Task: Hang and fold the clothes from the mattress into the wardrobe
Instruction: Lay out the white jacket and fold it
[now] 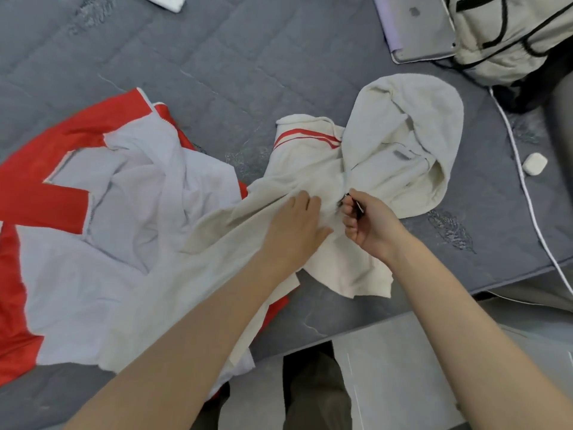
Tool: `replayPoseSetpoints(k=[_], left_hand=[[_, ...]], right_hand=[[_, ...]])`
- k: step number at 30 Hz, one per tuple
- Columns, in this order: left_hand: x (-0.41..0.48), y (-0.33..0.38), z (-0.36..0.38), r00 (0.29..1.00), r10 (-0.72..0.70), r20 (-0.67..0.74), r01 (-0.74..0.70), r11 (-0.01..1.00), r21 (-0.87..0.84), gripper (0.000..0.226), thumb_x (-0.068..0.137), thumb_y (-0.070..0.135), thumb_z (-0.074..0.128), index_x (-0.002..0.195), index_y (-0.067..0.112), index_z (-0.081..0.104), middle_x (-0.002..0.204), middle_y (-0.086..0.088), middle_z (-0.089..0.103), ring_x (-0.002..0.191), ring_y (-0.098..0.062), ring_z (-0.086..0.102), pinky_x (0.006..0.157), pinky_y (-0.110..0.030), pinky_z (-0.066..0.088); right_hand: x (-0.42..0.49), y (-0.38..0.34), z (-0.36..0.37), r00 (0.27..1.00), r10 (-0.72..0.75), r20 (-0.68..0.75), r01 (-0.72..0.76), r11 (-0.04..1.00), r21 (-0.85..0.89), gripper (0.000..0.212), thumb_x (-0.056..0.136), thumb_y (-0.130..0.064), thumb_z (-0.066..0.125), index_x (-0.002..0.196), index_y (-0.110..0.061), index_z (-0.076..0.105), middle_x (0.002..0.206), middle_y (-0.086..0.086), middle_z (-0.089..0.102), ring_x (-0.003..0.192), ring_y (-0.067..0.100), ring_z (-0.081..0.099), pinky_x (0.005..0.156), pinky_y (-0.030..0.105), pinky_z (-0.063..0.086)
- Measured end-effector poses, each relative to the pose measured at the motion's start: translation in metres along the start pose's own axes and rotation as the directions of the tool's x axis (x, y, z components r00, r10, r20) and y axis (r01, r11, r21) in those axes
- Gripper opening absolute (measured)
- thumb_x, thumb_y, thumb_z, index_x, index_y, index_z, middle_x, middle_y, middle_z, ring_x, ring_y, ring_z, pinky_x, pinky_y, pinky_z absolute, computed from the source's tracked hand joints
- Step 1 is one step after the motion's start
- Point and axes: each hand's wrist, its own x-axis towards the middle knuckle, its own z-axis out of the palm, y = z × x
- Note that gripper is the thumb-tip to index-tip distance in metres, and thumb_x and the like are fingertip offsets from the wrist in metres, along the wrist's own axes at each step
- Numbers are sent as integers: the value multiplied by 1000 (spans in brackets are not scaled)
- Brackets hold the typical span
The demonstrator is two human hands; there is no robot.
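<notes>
On the grey mattress point(217, 72), a cream hoodie point(403, 135) near the front edge is pressed by the flat left hand point(294, 221), its zip pull point(348, 198) pinched by the right hand point(369, 225). A red-and-white jacket point(93, 212) lies unfolded beside it; nothing is judged put away yet.

Bare grey mattress point(217, 57) is lying open across the upper middle, between the red-and-white jacket point(77, 197) spreading over the left and the cream hoodie point(403, 135) bunching at centre right. A laptop point(418, 29) and a beige backpack point(511, 41) are crowding the far right corner; an earbud case point(534, 163) and a white cord point(527, 193) are sitting along the right edge.
</notes>
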Motion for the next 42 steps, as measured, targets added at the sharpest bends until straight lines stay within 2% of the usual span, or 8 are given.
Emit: replayPoseSetpoints(k=[11, 17, 23, 28, 32, 34, 39, 42], left_hand=[[12, -2, 4, 1000, 3, 27, 0, 994, -108, 40, 100, 39, 26, 93, 12, 55, 89, -1, 56, 89, -21, 53, 69, -31, 38], [16, 14, 1, 995, -92, 46, 96, 990, -106, 33, 100, 38, 35, 85, 15, 53, 82, 1, 54, 83, -23, 53, 69, -34, 37], [-2, 6, -13, 927, -304, -221, 255, 940, -224, 29, 88, 41, 61, 97, 14, 64, 96, -1, 59, 89, -21, 51, 79, -37, 42], [-25, 22, 6, 929, -262, -263, 197, 948, -248, 18, 85, 18, 70, 99, 8, 65, 99, -7, 60, 90, -28, 55, 79, -39, 44], [-51, 31, 29, 962, -180, -206, 124, 958, -259, 24, 88, 6, 64, 111, 10, 67, 109, -8, 60, 97, -30, 56, 83, -41, 45], [-65, 32, 35, 973, -169, -155, 123, 955, -268, 35, 88, 3, 62, 122, 12, 63, 124, -10, 57, 112, -30, 52, 92, -38, 39], [-104, 36, 33, 993, -110, -31, 101, 969, -225, 53, 92, 6, 54, 142, 19, 45, 150, -7, 36, 136, -26, 35, 112, -37, 28], [-118, 36, 29, 998, -33, 44, 38, 991, -128, 60, 95, 9, 49, 150, 26, 30, 159, -4, 18, 145, -25, 18, 118, -39, 18]], right_hand=[[48, -104, -63, 983, 181, 35, -184, 945, 272, 34, 97, -15, 43, 64, -19, 38, 46, -9, 37, 32, 3, 31, 31, 13, 19], [63, -92, -64, 990, -113, -79, 111, 993, -32, 35, 102, -33, 43, 76, -14, 57, 56, -4, 59, 51, 10, 52, 51, 19, 44], [51, -38, -79, 933, -322, -158, 258, 909, -329, 70, 98, -60, 28, 58, -12, 59, 61, 5, 67, 59, 19, 64, 62, 27, 52], [39, 45, -102, 938, -344, -35, 189, 595, -781, 32, 102, -28, 38, 112, -10, 63, 119, 8, 63, 115, 26, 55, 88, 27, 34], [39, 91, -105, 935, -309, 177, 162, -74, -984, 65, 84, -33, 64, 139, -11, 36, 132, 6, 49, 126, 30, 39, 107, 43, 27], [31, 104, -96, 946, -316, 71, 82, 22, -996, 43, 89, -38, 57, 120, -10, 46, 121, 10, 58, 118, 33, 47, 98, 43, 32], [-4, 110, -87, 907, -401, -127, 218, 707, -672, 27, 94, -35, 50, 75, -15, 51, 72, -5, 56, 70, 11, 53, 67, 31, 38], [-33, 102, -86, 873, -444, -202, 285, 800, -528, 24, 88, -20, 57, 75, -1, 52, 64, -3, 47, 57, 8, 42, 56, 26, 35]])
